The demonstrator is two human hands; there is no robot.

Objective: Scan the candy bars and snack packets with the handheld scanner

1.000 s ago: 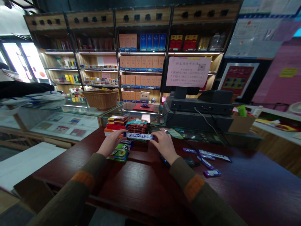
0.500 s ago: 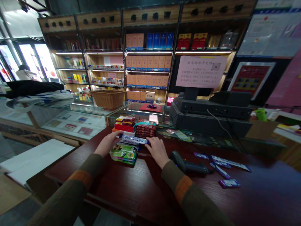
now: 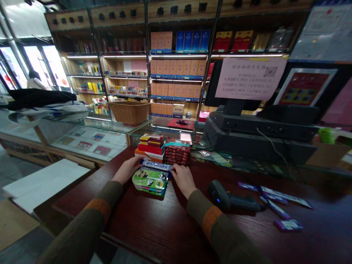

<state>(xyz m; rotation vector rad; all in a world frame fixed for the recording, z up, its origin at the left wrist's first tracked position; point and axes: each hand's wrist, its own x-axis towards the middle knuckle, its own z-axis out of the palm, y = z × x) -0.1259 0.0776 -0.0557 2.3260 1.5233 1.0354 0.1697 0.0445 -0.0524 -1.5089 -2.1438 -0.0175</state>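
At the near side of the dark wooden table (image 3: 143,227), the right sleeve (image 3: 203,211) lies close to the barcode scanner (image 3: 236,201); a wide outward sweep of that forearm could knock the scanner into the loose purple packets (image 3: 288,225) scattered to its right. Ahead, the green panda packs (image 3: 150,181) lie in a low pile between the hands; their glossy wrappers may slide over one another if pressed off-centre. The blue-and-white packet (image 3: 157,166) lies crosswise at the far edge of this pile, gripped at both ends: the left hand (image 3: 128,171) is closed on its left end, the right hand (image 3: 183,179) on its right end. Uneven release could skew the packet; excess inward pressure could bow it. Directly behind stand the red-and-yellow boxes (image 3: 150,146) and, to their right, the red-brown packs (image 3: 177,154); a forward push by the fingers could shift or topple either stack toward the glass counter (image 3: 148,126). The wicker basket (image 3: 129,112), farther back on the glass, appears well clear of any such slip
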